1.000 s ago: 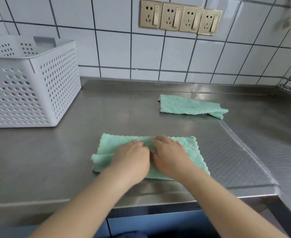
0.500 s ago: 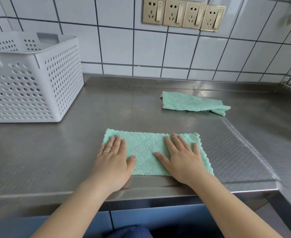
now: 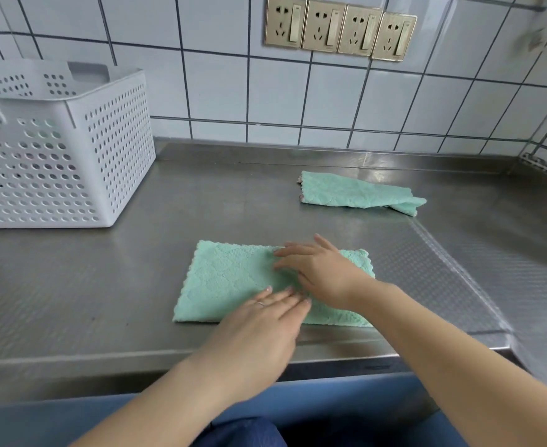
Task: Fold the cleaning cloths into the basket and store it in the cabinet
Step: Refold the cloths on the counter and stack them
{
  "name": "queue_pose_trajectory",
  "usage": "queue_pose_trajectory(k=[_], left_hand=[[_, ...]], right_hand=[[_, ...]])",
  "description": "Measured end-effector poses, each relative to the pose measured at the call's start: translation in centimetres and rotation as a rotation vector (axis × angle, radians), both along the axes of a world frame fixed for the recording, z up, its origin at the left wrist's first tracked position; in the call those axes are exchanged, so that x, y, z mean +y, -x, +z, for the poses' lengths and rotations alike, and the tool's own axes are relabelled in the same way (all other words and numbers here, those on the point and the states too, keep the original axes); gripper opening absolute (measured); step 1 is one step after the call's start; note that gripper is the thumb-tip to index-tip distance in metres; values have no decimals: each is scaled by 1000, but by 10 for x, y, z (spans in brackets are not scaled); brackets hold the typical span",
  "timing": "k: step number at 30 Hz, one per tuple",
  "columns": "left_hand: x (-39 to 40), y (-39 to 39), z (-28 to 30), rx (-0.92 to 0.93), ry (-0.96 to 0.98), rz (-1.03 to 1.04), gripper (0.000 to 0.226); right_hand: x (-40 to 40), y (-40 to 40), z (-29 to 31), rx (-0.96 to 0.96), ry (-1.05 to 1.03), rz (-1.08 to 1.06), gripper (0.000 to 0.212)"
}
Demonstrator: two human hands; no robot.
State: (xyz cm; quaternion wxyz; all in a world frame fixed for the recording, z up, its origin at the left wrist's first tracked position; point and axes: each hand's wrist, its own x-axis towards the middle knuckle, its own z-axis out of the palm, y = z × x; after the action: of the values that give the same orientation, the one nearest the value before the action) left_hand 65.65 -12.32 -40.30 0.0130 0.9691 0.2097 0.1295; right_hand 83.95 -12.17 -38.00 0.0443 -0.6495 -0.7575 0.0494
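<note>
Two flat hands press a green cloth on the bench.

The left hand (image 3: 265, 321) and right hand (image 3: 322, 272) lie spread, fingers straight, on the near cloth (image 3: 227, 279), likely to smooth it flat and hold its fold. A second cloth (image 3: 356, 193) waits farther back, loosely folded. The basket (image 3: 104, 140) stands far left, cut off by the edge; its inside is hard to see. No cabinet shows.

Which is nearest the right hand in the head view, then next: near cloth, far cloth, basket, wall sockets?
1. Near cloth: under the right hand.
2. Far cloth: behind, slightly right.
3. Basket and wall sockets: too close to call; basket far left, sockets on the wall behind.
</note>
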Motion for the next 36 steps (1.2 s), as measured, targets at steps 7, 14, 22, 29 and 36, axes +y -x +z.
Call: queue_pose_trajectory(k=[7,14,22,29,36], left_hand=[[11,20,-4,166,-26,-18,61],[32,49,9,267,-91,-71,77],[70,64,17,368,-36,-146,81],[47,61,5,287,-156,-323,94],[31,49,-9,263,-187,-333,84]], right_hand=[[-7,-17,11,-152,97,2,52],[-34,-33,12,-216,91,-46,48],[-80,-26,13,11,23,21,38],[-109,-43,-8,77,95,136,64],[-126,-36,-36,-165,-155,260,71]])
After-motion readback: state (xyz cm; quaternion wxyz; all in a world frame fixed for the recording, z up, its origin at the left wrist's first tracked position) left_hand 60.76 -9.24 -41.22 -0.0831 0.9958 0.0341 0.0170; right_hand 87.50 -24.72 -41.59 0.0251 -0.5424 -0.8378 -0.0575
